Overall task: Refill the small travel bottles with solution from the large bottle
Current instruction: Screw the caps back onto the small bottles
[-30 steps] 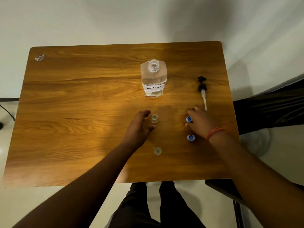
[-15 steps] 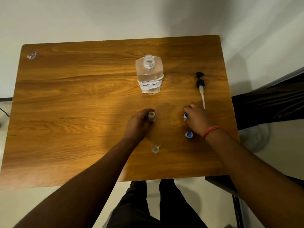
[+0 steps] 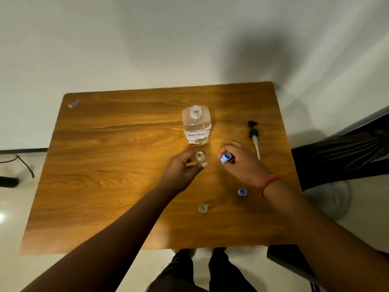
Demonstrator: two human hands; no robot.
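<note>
Left grip: left hand is pinching a small travel bottle between thumb and fingers, holding it upright with its mouth uncapped, just in front of the large bottle.
Right grip: right hand is clamping a blue cap in curled fingers, just beside the held bottle and not touching it.
Large bottle: it is standing upright on the wooden surface, uncapped, part full of clear liquid, and wearing a white label that reads "SOLUTION".
Second travel bottle: it is standing open near the front edge, apart from both hands.
Second blue cap: it is lying on the surface close to the right wrist.
Pump head: it is lying flat at the right, its tube pointing toward the right hand.
Wristband: an orange band is sitting on the right wrist.
</note>
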